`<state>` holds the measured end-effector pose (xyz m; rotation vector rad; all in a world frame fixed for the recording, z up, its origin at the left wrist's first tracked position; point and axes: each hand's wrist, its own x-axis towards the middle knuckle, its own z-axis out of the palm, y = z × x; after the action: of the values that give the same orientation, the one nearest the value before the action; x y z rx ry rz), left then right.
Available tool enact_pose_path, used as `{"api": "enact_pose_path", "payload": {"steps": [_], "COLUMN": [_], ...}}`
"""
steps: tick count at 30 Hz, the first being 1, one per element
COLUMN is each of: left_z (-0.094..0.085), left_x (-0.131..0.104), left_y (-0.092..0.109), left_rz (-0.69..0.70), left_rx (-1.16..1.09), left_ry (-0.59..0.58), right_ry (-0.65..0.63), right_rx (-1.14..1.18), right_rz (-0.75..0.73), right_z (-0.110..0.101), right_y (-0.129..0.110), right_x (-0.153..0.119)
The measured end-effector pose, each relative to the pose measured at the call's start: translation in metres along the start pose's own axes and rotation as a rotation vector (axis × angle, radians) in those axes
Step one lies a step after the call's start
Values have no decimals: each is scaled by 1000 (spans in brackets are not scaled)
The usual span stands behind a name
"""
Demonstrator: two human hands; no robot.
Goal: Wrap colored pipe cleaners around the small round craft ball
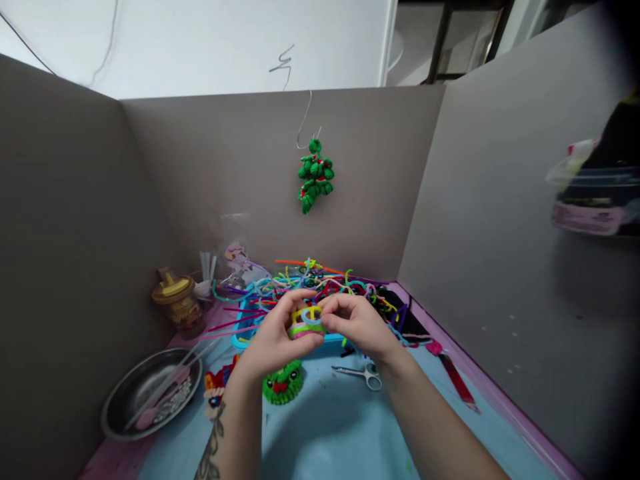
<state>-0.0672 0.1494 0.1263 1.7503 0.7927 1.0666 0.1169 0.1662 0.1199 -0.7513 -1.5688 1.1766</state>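
A small round piece (307, 329) of coiled pipe cleaners, pink and lime at the bottom with yellow and pale blue loops above, is held up over the front of a blue tray. My left hand (286, 333) wraps round its left side, thumb below and fingers above. On its right, my right hand (356, 321) pinches the pale blue loop at the upper edge. Below my left hand, a green fuzzy frog-like face (283, 383) lies on the light blue mat. Small scissors (363, 376) rest on the mat below my right hand.
The blue tray (243, 335) overflows with coloured pipe cleaners. At left are a metal bowl (113, 408) with white bits, a lidded jar (184, 308) and a red-and-blue figure (215, 388). A red tool (457, 381) lies at right. Green pieces (315, 175) hang on the back panel.
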Motion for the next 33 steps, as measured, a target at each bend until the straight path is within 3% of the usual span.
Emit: {"api": "enact_pose_path", "payload": {"steps": [7,12,15,20,22,27,33], "left_z": [1,1,2,5,5,3,3], "left_x": [-1,-2,0,10,14,16,15], "left_y": [4,4,2,-10,-14,-16,-11], "left_rz": [57,62,88,278,308,258,175], "left_rx": [98,105,71,-31,-8,157,146], "left_ry": [50,34,37,256,293,252,171], "right_ry": [83,-13,-5,123,182,227,217], "right_rx": [135,143,182,237,243,234,197], "right_rz": [-14,-16,-7,-5,-28,-81,-59], "right_z": [13,14,14,15,15,12,12], "right_y": [1,0,2,6,7,8,6], "right_x": [0,0,0,2,3,5,5]}}
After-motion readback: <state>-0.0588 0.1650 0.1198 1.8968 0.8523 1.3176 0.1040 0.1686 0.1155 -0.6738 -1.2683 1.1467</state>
